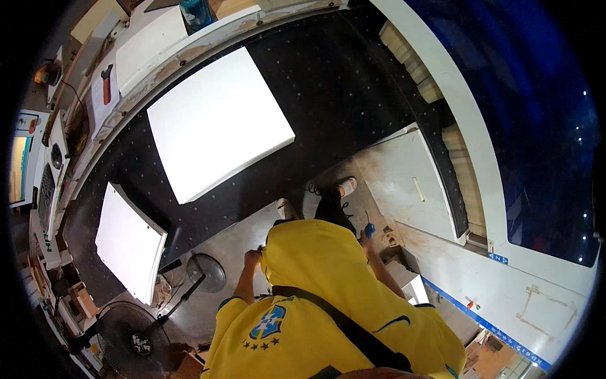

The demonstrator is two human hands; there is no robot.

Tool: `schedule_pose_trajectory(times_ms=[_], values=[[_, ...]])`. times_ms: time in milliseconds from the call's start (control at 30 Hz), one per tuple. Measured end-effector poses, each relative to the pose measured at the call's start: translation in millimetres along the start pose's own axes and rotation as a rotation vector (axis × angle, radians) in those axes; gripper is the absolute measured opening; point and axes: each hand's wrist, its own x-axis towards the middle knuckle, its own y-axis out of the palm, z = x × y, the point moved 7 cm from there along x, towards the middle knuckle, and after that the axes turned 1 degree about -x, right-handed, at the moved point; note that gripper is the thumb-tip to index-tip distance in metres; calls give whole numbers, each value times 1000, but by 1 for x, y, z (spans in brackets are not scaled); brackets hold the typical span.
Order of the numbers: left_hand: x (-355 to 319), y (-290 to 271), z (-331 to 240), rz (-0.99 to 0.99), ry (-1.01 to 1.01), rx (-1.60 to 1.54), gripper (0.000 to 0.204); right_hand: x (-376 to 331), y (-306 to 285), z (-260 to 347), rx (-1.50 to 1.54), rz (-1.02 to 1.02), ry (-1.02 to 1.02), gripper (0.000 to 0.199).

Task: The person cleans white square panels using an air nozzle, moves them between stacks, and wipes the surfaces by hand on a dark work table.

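Observation:
I look down my own yellow shirt (315, 265) with a black strap across it. My left hand (252, 258) is closed at the shirt's left edge, pinching the fabric. My right hand (365, 240) is mostly hidden behind the shirt's right edge and grips a small blue-handled tool (369, 230) with a thin tip pointing up. Beyond the shirt, my two feet in sandals (346, 187) stand on the grey floor (240, 234). A black worktable (341, 88) lies right in front of me.
A large white panel (218, 123) lies on the black table, and a smaller white panel (129, 243) overhangs its left end. A floor fan (129, 335) and its round base (207, 270) stand at lower left. A white board (404, 183) and stacked wood (410, 60) lie to the right.

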Motion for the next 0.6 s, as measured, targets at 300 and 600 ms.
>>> schedule_pose_trajectory(times_ms=[300,600], values=[[11,-202,-83,-374,394,-1226,36,-168,-33,210,-459,-388,-895,57],[-166,-397,-165,-372,651,-1292,34,-204,-79,340,437,-82,-853,53]])
